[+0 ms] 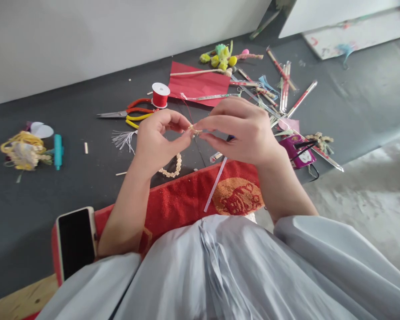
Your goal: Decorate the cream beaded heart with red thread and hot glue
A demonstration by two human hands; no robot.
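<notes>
My left hand [156,140] and my right hand [238,126] meet over the middle of the dark table, thumbs and fingertips pinched together. Between them is one end of a cream braided cord [171,172], whose rest curves down below my left hand, just above a red towel. The small part at the fingertips is mostly covered, so its shape is unclear. A thin red thread rises behind the fingers. To the left of my left hand lie scissors [120,114] with orange and yellow handles and a white tassel [122,140]. Beneath my right hand a translucent stick [216,184] slants across the towel.
A spool of red thread [160,95] stands behind the scissors. Red paper [200,84] and several packaged sticks [302,98] lie at the back and right. A phone [76,242], a teal tube [58,152] and a yellow yarn bundle [24,150] are at left.
</notes>
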